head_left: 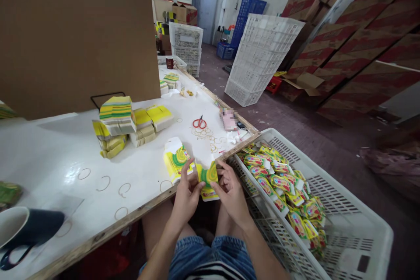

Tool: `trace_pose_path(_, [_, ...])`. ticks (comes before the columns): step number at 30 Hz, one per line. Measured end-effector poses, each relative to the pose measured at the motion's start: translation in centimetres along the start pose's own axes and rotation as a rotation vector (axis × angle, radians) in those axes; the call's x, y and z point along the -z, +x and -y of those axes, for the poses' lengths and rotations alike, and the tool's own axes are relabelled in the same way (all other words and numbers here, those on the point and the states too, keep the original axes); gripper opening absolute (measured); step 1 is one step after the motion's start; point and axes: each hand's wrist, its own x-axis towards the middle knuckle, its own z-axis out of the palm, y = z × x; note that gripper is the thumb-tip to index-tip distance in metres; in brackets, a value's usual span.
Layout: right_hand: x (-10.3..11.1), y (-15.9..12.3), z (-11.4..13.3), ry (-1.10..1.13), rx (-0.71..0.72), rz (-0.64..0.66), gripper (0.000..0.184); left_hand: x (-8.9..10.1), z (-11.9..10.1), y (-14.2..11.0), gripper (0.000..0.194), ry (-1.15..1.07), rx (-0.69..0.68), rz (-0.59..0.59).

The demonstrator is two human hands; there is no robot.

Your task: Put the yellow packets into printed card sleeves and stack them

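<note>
Between my two hands is a small yellow and green printed carton (207, 176), held just past the table's front edge. My left hand (187, 190) grips its left side with thumb and fingers. On the right side, my right hand (230, 189) pinches it the same way. Close beyond my left hand, a stack of flat yellow and green cartons (176, 157) lies on the white table (147, 188). To the right of my right hand stands a white plastic crate (352, 232) with many filled-looking yellow and red cartons (292, 190) heaped in it.
Red-handled scissors (199, 123) lie among loose rubber bands (204, 134). Bundled cartons (116, 113) are piled at the left, before a large brown cardboard panel (78, 35). A dark mug (39, 227) stands at the near left. Stacked white crates (262, 52) stand on the floor beyond.
</note>
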Motion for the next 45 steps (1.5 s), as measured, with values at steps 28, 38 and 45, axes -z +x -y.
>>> trace_pose_path(28, [3.4, 1.4, 1.6, -0.173, -0.054, 0.194, 0.031, -0.3, -0.5, -0.5, 0.047, 0.06, 0.108, 0.17])
trace_pose_path(38, [2.7, 0.9, 1.4, -0.35, -0.026, 0.181, 0.026, -0.2, -0.5, -0.2, 0.05, -0.052, 0.159, 0.208])
trace_pose_path(45, [2.7, 1.0, 0.9, -0.283, -0.064, 0.182, 0.032, -0.3, -0.7, -0.3, 0.05, -0.041, 0.159, 0.205])
